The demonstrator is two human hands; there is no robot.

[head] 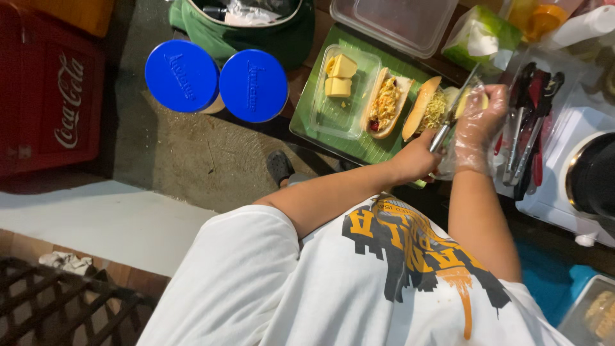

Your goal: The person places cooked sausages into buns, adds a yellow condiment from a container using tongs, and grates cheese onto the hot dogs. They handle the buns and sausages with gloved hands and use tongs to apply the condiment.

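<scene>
My left hand (416, 160) is bare and grips the metal handle of a thin-bladed tool (456, 106) that points up and away from me. My right hand (477, 125), in a clear plastic glove, holds a small yellow piece of cheese (479, 100) against the blade. Both hands hover over the right end of a green tray (359, 146). Two filled buns lie on that tray: one (385, 102) with shredded cheese and red sauce, and another (428, 107), topped with shredded cheese, right beside the blade. A clear plastic box (333, 114) holding yellow cheese blocks (341, 75) sits on the tray's left part.
Red and black tongs (528, 128) lie right of my hands, next to a white stove (556, 160) with a black pot (592, 176). Two blue round lids (218, 80), a red crate (48, 96), a green bag (256, 29) and a clear container (397, 22) stand around.
</scene>
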